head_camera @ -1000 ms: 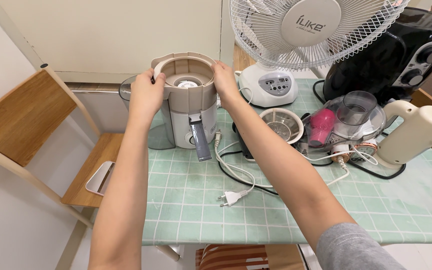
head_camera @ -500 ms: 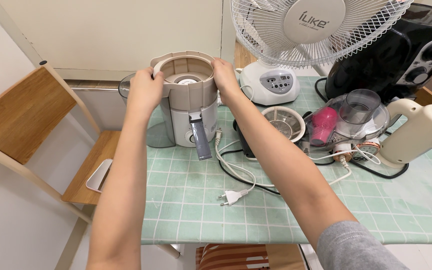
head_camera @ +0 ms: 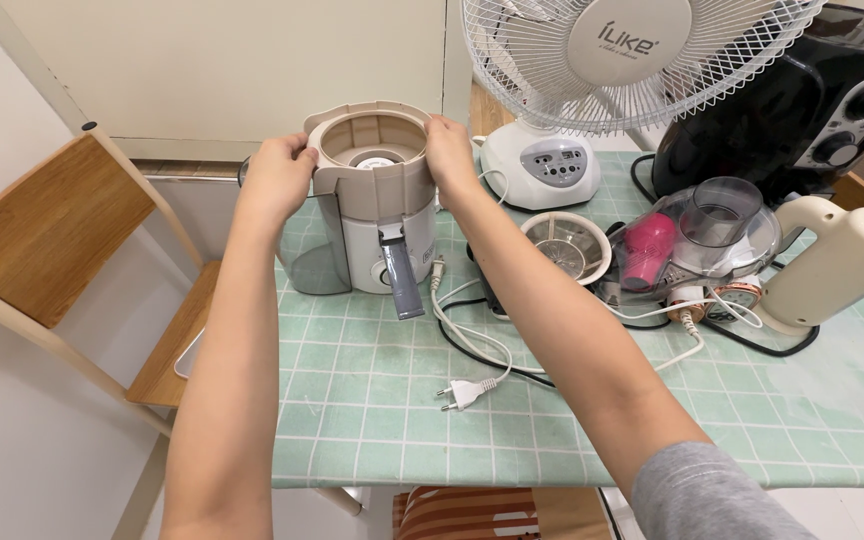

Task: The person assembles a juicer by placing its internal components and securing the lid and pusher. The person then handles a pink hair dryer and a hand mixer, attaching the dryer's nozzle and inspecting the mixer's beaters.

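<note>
The left hand [head_camera: 274, 180] is curled around the left side of the beige collar [head_camera: 370, 150] that sits on top of the juicer [head_camera: 377, 225], and the right hand [head_camera: 449, 150] grips the collar's right side, fingers wrapped over the rim. The collar is open at the top; inside it a white round part shows at the bottom, otherwise it looks empty. The juicer stands at the far left of the surface [head_camera: 552, 420], which is covered in a green checked cloth, with a grey spout pointing toward the near edge. Its white plug [head_camera: 465, 393] lies loose on the cloth, near the front. To the right lie a round sieve basket [head_camera: 567, 245], a clear lid [head_camera: 712, 235] with a pink pusher [head_camera: 647, 245] under it, a white fan [head_camera: 632, 70] and a black appliance [head_camera: 802, 100] at the far side.
</note>
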